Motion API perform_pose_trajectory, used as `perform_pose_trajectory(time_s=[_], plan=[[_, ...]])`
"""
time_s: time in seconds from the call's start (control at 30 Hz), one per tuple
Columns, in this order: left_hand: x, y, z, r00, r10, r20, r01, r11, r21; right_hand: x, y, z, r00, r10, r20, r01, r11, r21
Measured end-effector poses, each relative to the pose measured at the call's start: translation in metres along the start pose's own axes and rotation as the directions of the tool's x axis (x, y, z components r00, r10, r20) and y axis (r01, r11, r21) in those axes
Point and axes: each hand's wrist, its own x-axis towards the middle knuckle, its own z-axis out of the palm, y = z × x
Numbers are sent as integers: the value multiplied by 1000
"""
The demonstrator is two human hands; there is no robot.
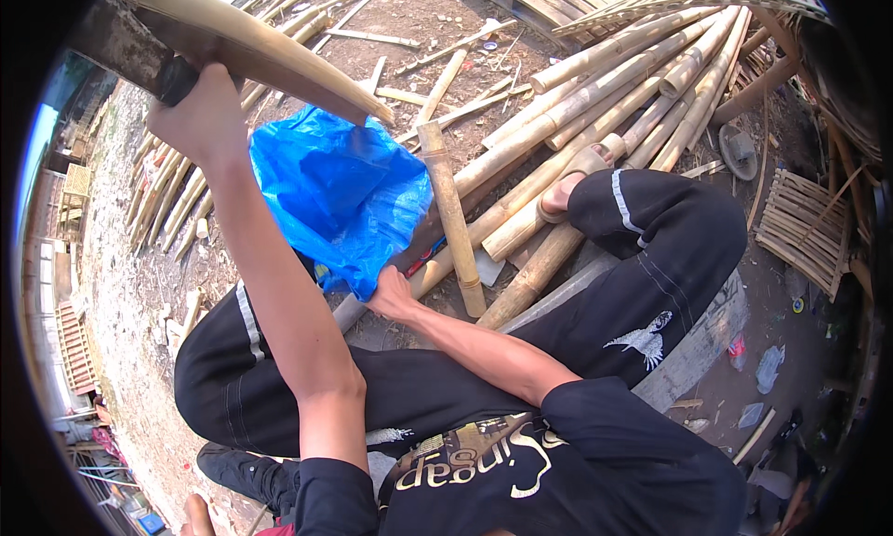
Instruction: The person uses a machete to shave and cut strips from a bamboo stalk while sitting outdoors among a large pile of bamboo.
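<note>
My left hand (200,117) is raised at the upper left, fingers wrapped round the dark handle of a wide-bladed knife (116,38). A thick split bamboo pole (270,47) slants along just above that hand, its lower end over a blue plastic sheet (339,187). Whether the hand also touches the pole I cannot tell. My right hand (393,294) is closed on the near edge of the crumpled sheet, between my bent legs. A short bamboo piece (453,220) leans beside the sheet, across longer poles.
Bamboo poles (614,89) fan out toward the upper right, near a woven bamboo frame (707,1). More cut lengths (177,201) lie at the left. A slatted bamboo panel (805,224) and scattered litter (767,368) are at the right. My sandalled foot (567,182) rests among the poles.
</note>
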Motion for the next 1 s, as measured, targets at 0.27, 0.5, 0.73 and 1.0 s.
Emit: perform_pose_trajectory(time_s=[0.27, 0.5, 0.73, 1.0], plan=[[55, 17, -1, 988, 143, -51, -139, 987, 77, 41, -68, -51, 610, -582, -537, 366, 809, -460], [63, 32, 7, 994, 102, -49, -99, 994, 51, 79, -37, -60, 811, -577, 94, 569, 816, 101], [56, 25, 15, 980, 197, 15, -198, 979, 51, 31, -41, -13, 779, -453, 433, 481, 875, 49], [54, 8, 28, 978, 180, 108, -195, 970, 145, 44, -50, -16, 827, -454, 332, 552, 767, -327]])
